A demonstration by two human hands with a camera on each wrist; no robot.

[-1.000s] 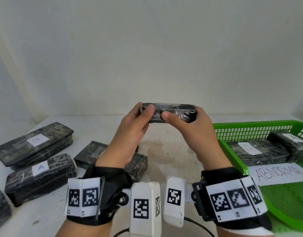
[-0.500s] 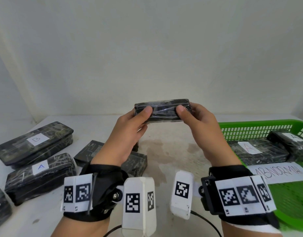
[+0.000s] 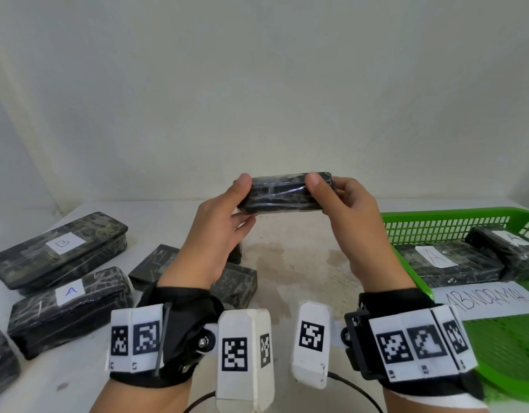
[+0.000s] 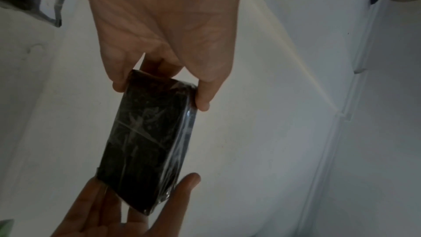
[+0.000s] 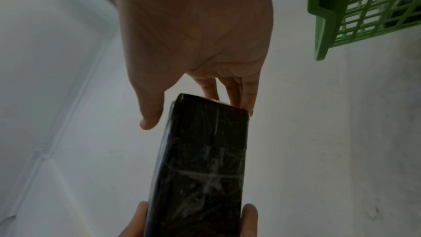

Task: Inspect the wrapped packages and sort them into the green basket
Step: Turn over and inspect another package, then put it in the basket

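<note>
A dark wrapped package is held up above the table, long side level, between both hands. My left hand pinches its left end with thumb on the near side and fingers behind. My right hand pinches the right end the same way. The wrist views show the package end-on, clear film over a dark patterned face, no label visible. The green basket stands at the right, holding two wrapped packages marked A.
A white card reading ABNORMAL lies across the basket. On the table at left lie a package marked B, one marked A, another unlabelled one under my left wrist, and one cut off at the left edge.
Both hands have lifted the package slightly and turned it. My right thumb has slid from the package's middle to its right end, so the hands now sit wider apart.
</note>
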